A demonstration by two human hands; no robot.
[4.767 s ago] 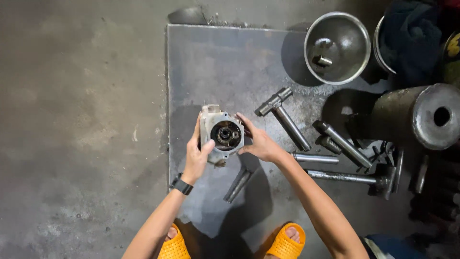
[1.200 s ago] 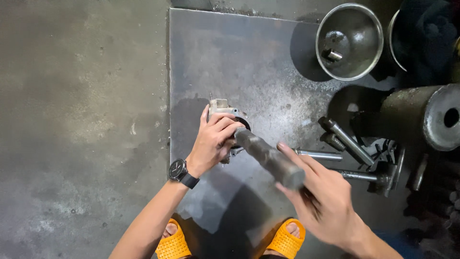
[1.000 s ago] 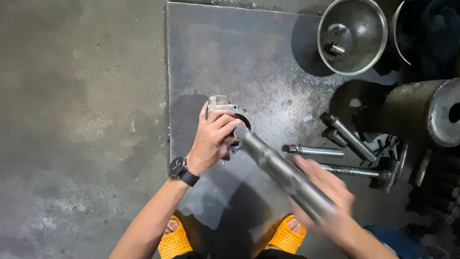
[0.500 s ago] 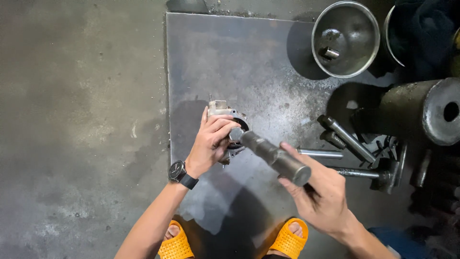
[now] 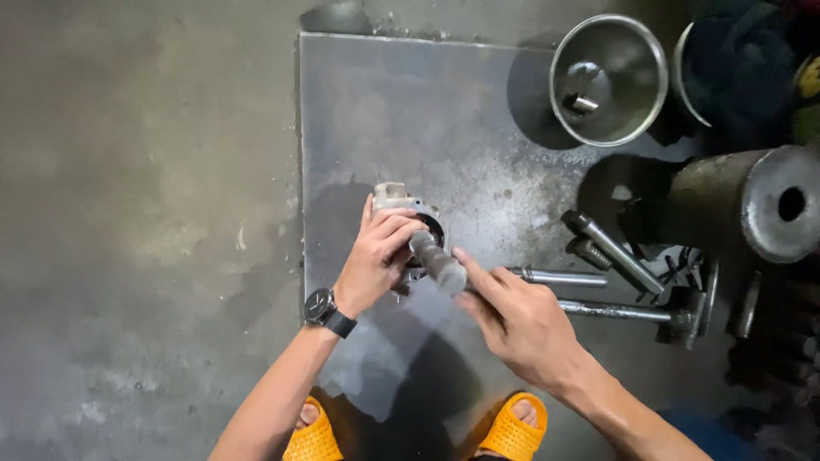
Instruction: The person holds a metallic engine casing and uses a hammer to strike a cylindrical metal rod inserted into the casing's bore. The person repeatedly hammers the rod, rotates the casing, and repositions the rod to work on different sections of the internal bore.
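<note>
**Two hands fit a steel rod into a metal housing**

A small grey metal housing (image 5: 401,209) stands on a steel plate (image 5: 376,102) laid on the concrete floor (image 5: 145,213). The housing looks cast, blocky, with a round dark bore facing up. The left hand (image 5: 376,260), a black watch (image 5: 329,312) at the wrist, wraps the housing with fingers closed around its side. The right hand (image 5: 521,320) grips the lower end of a thick, dull cylindrical rod (image 5: 437,260), fingers curled about it; the rod's far end sits at the bore's mouth.

The step in hand appears to be seating the rod in the bore. The next move would likely call for keeping the rod in line with the bore while the left hand steadies the housing.

To the right lie several long bolts (image 5: 555,277), smooth-shanked. Farther off stand a shiny round bowl (image 5: 636,60) holding a small metal piece, and a heavy rusted cylinder (image 5: 752,213) with a centre hole. Orange sandals (image 5: 512,427) show at the bottom edge.
</note>
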